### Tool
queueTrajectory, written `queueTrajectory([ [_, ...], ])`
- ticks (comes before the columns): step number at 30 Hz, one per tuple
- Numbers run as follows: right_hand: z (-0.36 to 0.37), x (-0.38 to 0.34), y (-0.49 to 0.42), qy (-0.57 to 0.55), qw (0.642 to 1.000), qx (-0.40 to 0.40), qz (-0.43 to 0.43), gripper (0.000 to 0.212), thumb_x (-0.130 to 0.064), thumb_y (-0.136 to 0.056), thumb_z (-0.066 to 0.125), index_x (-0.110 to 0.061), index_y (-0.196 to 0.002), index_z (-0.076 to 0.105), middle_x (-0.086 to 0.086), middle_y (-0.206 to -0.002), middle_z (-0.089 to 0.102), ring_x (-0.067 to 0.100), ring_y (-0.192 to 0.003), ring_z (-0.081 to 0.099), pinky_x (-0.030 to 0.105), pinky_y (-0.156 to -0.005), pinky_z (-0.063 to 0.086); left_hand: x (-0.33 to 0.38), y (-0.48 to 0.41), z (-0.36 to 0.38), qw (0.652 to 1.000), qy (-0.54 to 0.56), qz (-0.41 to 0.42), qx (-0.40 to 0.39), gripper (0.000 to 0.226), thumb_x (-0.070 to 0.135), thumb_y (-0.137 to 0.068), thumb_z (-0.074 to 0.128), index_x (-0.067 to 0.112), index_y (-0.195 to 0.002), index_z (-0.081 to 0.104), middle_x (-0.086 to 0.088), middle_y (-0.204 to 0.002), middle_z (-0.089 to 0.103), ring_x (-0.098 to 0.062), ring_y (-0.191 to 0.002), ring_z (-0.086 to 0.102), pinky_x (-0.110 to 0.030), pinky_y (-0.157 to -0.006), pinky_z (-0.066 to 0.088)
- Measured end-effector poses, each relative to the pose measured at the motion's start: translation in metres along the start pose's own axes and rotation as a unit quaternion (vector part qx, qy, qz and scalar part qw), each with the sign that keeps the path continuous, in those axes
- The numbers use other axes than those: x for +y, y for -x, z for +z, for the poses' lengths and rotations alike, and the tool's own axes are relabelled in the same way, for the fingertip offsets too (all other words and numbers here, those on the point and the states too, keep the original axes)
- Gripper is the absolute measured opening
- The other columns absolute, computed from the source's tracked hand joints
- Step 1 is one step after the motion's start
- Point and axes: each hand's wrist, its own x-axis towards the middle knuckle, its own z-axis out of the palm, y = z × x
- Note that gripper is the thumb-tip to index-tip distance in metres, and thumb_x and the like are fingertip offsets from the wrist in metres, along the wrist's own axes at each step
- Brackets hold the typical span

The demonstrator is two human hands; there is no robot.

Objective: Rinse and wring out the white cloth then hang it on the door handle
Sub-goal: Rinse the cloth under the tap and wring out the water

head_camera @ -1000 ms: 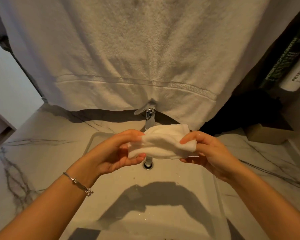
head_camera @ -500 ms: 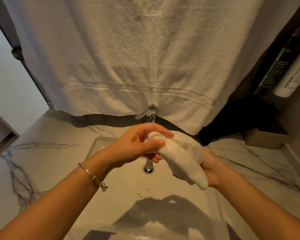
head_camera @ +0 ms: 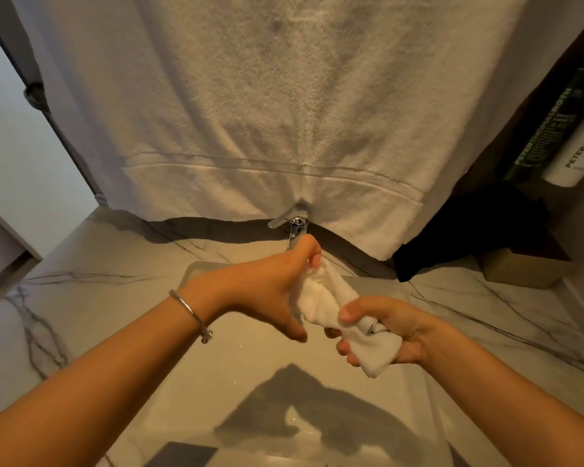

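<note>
The white cloth [head_camera: 331, 303] is twisted into a thick roll above the sink basin [head_camera: 250, 382]. My left hand [head_camera: 270, 288] grips its upper end, just in front of the chrome faucet [head_camera: 292, 225]. My right hand [head_camera: 390, 330] grips the lower end, fingers wrapped around it, and a short tail of cloth sticks out below the fist. The roll slants from upper left to lower right between my hands. No door handle is in view.
A big white towel [head_camera: 267, 112] hangs over the wall behind the faucet, down to the marble counter [head_camera: 91, 298]. A black cloth [head_camera: 469, 237], a small beige box [head_camera: 523, 274] and two tubes [head_camera: 560, 136] stand at the right. A doorway opening is at the left.
The cloth went from a flat fold held level between both hands to a twisted, slanted roll. My left hand turned over on top, my right hand dropped lower and closed around the other end.
</note>
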Motion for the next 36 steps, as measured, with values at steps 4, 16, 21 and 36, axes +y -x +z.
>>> queueTrajectory([
  [4,0.007,-0.006,0.000,0.054,0.998,-0.006,-0.004,0.039,-0.006,-0.061,0.065,-0.004,-0.099,0.057,0.007,-0.070,0.062,0.014,-0.052,0.059,0.025,-0.046,0.053,-0.005,-0.012,0.019,0.962,-0.235,0.031,0.136,0.074,0.032,-0.071,0.074,0.026,-0.129,0.028,-0.004,-0.108,0.060,-0.023,-0.087,0.061,-0.039,-0.069,0.056],
  [16,-0.004,-0.031,-0.006,0.381,0.917,0.113,0.026,0.034,-0.002,-0.076,0.068,-0.017,-0.104,0.054,0.006,-0.072,0.056,0.010,-0.053,0.056,0.023,-0.046,0.050,-0.033,-0.031,0.006,0.941,-0.315,0.049,0.113,0.038,0.029,-0.080,0.062,0.023,-0.116,0.054,-0.006,-0.104,0.068,-0.025,-0.095,0.062,-0.038,-0.075,0.054],
  [21,-0.002,-0.032,-0.013,0.611,0.751,0.223,-0.116,0.035,-0.012,-0.072,0.066,-0.035,-0.093,0.050,-0.011,-0.070,0.053,0.005,-0.053,0.051,0.012,-0.039,0.040,-0.038,-0.040,0.001,0.988,-0.143,0.013,0.054,0.021,0.016,-0.076,0.067,0.013,-0.096,0.065,-0.006,-0.083,0.068,-0.016,-0.077,0.060,-0.023,-0.060,0.049],
  [36,-0.007,-0.037,-0.025,0.619,0.733,0.260,-0.105,0.017,-0.015,-0.072,0.063,-0.022,-0.078,0.049,-0.005,-0.062,0.052,0.012,-0.050,0.050,0.023,-0.042,0.036,-0.044,-0.040,0.023,0.976,-0.163,0.000,0.142,0.041,0.022,-0.068,0.069,0.014,-0.107,0.059,-0.004,-0.099,0.061,-0.020,-0.089,0.056,-0.036,-0.071,0.052],
])
